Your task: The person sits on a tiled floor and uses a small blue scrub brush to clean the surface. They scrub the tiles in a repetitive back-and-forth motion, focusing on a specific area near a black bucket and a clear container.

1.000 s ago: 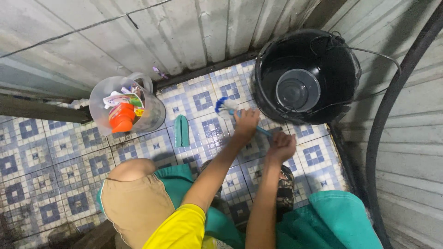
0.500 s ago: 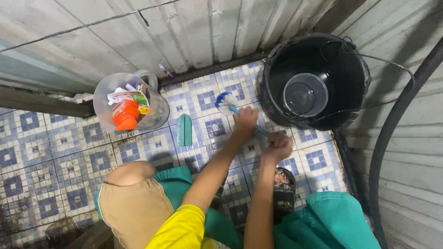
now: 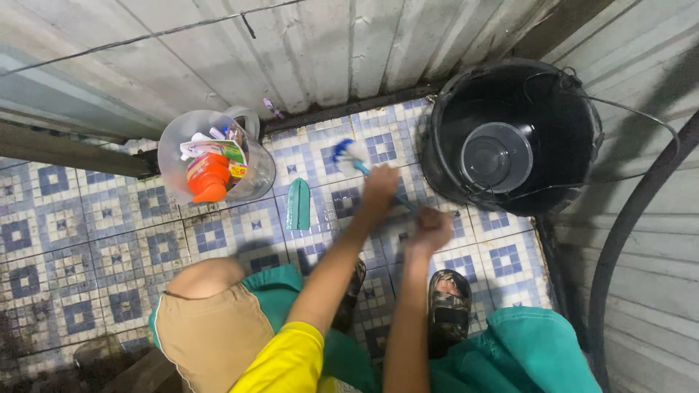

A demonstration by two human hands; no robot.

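I am squatting on a blue and white patterned tile floor (image 3: 95, 247). My left hand (image 3: 378, 189) grips the blue handle of a scrub brush further forward. My right hand (image 3: 429, 229) holds the near end of the same handle and looks blurred. The white and blue brush head (image 3: 349, 151) rests on the tiles near the metal wall, to the left of a black bucket (image 3: 575, 131).
A smaller round scoop (image 3: 495, 156) sits inside the bucket. A clear plastic jug (image 3: 258, 171) with an orange bottle (image 3: 207, 178) and packets stands at left. A teal object (image 3: 297, 204) lies on the tiles. Corrugated metal wall (image 3: 328, 51) behind, black hose (image 3: 626, 218) right, my sandal (image 3: 448, 309) below.
Both hands and the brush have shifted a little to the left and away from me along the tiles. The view has moved slightly as well.
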